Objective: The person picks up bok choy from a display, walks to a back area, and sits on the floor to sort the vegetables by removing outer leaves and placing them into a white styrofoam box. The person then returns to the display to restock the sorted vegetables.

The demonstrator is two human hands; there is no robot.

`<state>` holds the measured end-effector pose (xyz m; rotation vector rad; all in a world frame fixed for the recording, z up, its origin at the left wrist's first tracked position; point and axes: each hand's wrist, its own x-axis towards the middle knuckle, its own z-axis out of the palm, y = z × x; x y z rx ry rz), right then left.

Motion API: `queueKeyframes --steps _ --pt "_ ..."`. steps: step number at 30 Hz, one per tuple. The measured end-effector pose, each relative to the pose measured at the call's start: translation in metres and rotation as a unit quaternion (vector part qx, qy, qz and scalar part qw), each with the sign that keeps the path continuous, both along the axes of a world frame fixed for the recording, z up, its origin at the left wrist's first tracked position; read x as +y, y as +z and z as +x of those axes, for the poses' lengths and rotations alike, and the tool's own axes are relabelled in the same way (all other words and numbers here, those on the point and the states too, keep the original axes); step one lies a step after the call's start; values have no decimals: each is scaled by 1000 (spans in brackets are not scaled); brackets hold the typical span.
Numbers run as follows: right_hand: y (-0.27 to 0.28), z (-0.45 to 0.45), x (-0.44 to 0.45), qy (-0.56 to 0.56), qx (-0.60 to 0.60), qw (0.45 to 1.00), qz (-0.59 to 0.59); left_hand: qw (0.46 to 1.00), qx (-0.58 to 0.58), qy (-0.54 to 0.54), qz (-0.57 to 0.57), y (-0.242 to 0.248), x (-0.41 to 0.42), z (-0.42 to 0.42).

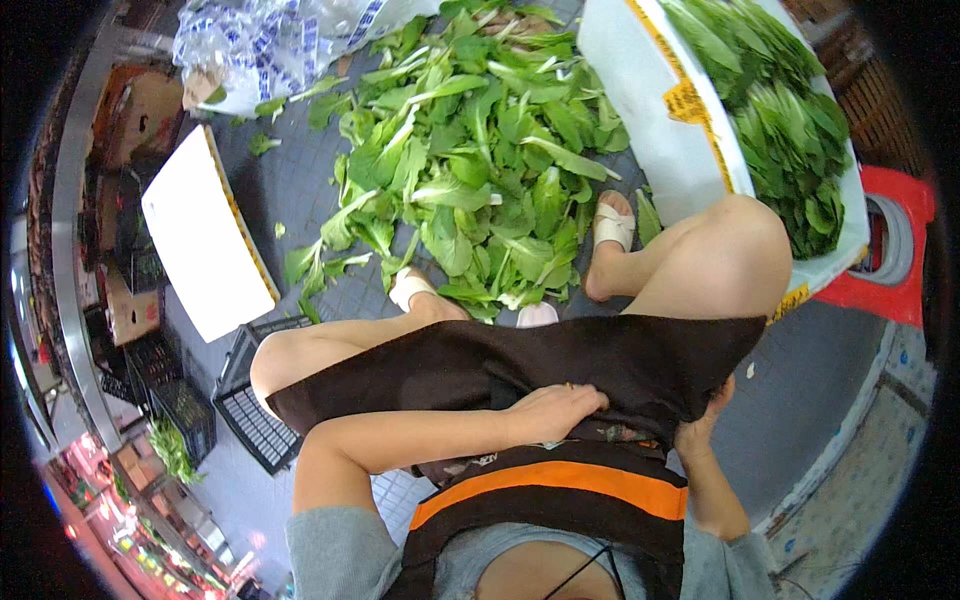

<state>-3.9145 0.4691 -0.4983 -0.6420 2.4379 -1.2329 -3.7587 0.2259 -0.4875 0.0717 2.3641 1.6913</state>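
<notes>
A dark brown apron (pixel 450 367) with an orange band (pixel 555 480) covers my lap. My left hand (pixel 555 412) lies across the apron near its upper middle, fingers together and a ring on one finger. Whether it pinches the cloth is not plain. My right hand (pixel 701 427) is at the apron's right side edge, beside my thigh, its fingers partly hidden by the cloth. Before my feet spreads a loose heap of leafy greens (pixel 480 157) on the dark floor. To its right, a white foam box (pixel 637 97) with yellow tape holds neatly layered greens (pixel 787 142).
At left stand a white foam board or lid (pixel 202 232) and a black plastic crate (pixel 262 420). Crumpled clear plastic (pixel 277 52) with blue print lies at the far left. A red plastic stool (pixel 900 292) stands by the foam box. Cardboard boxes (pixel 139 120) line the left side.
</notes>
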Motion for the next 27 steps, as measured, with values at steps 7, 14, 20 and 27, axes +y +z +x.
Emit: queueKeyframes --steps 7,14,20,27 --pt "99 -9 -89 358 104 926 -57 994 94 57 25 2 -2 7" --pt "57 14 -120 497 -114 855 100 945 -23 130 299 2 -7 46" --pt "70 8 -130 434 -159 881 104 968 33 163 190 1 -31 27" --pt "102 4 -76 305 -40 950 -57 975 57 210 33 19 -74 12"
